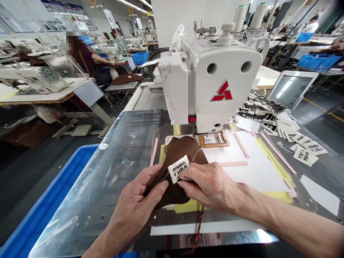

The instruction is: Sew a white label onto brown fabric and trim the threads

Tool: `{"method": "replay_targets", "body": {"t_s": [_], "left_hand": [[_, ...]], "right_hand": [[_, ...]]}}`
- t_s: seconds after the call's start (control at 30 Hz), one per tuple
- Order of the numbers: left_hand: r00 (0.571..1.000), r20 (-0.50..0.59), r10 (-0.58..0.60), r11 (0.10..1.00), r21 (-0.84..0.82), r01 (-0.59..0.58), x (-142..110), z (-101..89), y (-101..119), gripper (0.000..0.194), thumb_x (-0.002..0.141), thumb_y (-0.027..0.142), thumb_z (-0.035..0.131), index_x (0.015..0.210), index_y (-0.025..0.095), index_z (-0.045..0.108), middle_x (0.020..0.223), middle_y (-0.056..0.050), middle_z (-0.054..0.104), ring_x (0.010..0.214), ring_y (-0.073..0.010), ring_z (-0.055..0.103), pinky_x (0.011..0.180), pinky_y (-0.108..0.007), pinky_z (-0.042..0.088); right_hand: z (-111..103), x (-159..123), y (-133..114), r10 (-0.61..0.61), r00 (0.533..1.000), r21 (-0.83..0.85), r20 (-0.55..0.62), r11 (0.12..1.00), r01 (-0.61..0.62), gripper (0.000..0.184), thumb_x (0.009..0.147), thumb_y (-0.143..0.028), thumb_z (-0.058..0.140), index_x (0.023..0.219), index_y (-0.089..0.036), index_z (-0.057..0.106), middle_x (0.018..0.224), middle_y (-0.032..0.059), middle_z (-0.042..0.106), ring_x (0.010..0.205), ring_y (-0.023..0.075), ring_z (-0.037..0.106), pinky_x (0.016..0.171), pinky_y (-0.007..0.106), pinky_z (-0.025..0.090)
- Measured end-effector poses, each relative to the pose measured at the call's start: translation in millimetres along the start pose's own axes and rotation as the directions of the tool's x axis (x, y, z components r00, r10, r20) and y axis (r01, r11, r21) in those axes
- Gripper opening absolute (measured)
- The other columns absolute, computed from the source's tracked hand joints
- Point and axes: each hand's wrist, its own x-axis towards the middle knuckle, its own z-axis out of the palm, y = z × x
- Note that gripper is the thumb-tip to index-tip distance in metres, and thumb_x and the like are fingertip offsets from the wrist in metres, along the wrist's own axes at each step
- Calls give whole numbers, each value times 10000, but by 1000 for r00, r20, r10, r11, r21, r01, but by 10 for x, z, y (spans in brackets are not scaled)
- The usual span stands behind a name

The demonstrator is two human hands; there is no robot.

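A brown fabric piece (180,152) lies on the sewing table in front of the white sewing machine (212,79). A white "BIMBA Y LOLA" label (179,168) is on it, with a white thread running from it. My left hand (139,200) grips the fabric's left edge, thumb on top. My right hand (208,184) is closed in a pinch at the label's lower right corner, holding a small metal tool, perhaps snips, that I cannot make out fully.
A pile of labels (271,114) lies to the right of the machine near a tablet screen (291,89). A blue bin (45,208) stands at the left of the metal table (113,179). A co-worker (83,57) sits at the far left.
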Motion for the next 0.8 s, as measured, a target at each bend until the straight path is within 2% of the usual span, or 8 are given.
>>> {"method": "replay_targets", "body": {"t_s": [0.1, 0.17, 0.23, 0.33, 0.43, 0.53, 0.67, 0.8], "left_hand": [[993, 35, -113, 987, -109, 116, 17, 30, 98, 557, 984, 480, 784, 1492, 325, 614, 1352, -59, 761, 1144, -314, 773, 956, -391, 667], [984, 49, -169, 974, -143, 174, 26, 65, 171, 617, 950, 482, 819, 1503, 300, 614, 1294, -75, 784, 1097, -325, 786, 937, -406, 672], [982, 0, -191, 964, -190, 188, 29, 110, 229, 628, 896, 474, 869, 1452, 269, 661, 1230, -86, 801, 1059, -332, 791, 873, -384, 680], [971, -93, -220, 934, -306, 182, 25, 175, 276, 606, 818, 427, 929, 1357, 245, 721, 1180, -82, 808, 1008, -319, 792, 793, -342, 674], [965, -92, -246, 916, -348, 200, 20, 200, 298, 586, 797, 416, 946, 1313, 239, 733, 1116, -65, 812, 867, -266, 789, 722, -313, 660], [956, -70, -283, 913, -326, 246, 20, 186, 308, 607, 802, 437, 945, 1328, 240, 717, 1054, -55, 812, 704, -214, 749, 569, -269, 608], [956, -26, -293, 876, -409, 257, 53, 123, 268, 589, 837, 397, 928, 1355, 240, 693, 1100, -58, 808, 764, -220, 764, 647, -291, 637], [943, 17, -332, 847, -434, 307, 112, 32, 186, 668, 843, 382, 929, 1436, 269, 643, 1130, -67, 809, 727, -225, 763, 683, -349, 656]], "right_hand": [[-12, 12, -25, 224, 972, 110, 75, 967, -232, 132, 1070, -285, 604, 971, -199, 609, 772, -29, 665, 603, 111, 581, 553, 233, 398], [-25, 34, -36, 300, 947, 147, 117, 938, -316, 131, 1046, -258, 608, 929, -210, 573, 744, -44, 629, 585, 102, 540, 544, 229, 377], [-34, 59, -39, 303, 945, 174, 126, 931, -322, 186, 1033, -224, 588, 857, -217, 529, 734, -43, 587, 596, 103, 508, 557, 234, 379], [-31, 87, -41, 244, 966, 189, 90, 948, -257, 265, 1041, -214, 561, 788, -220, 482, 764, -24, 553, 660, 118, 510, 612, 254, 404], [-20, 99, -54, 183, 982, 186, 51, 964, -190, 269, 1071, -212, 529, 805, -219, 489, 787, -16, 540, 684, 129, 496, 624, 271, 395], [-35, 109, -74, 172, 983, 231, 61, 956, -182, 266, 1105, -232, 507, 839, -218, 512, 780, -23, 534, 670, 127, 480, 621, 273, 390], [-171, 145, -43, 273, 960, 247, 58, 928, -279, 273, 1108, -272, 543, 843, -218, 513, 762, -41, 519, 649, 112, 454, 600, 262, 367], [-405, 198, 40, 389, 921, 214, -26, 902, -374, 391, 1098, -304, 565, 747, -223, 415, 674, -62, 417, 595, 105, 374, 552, 263, 313]]}}
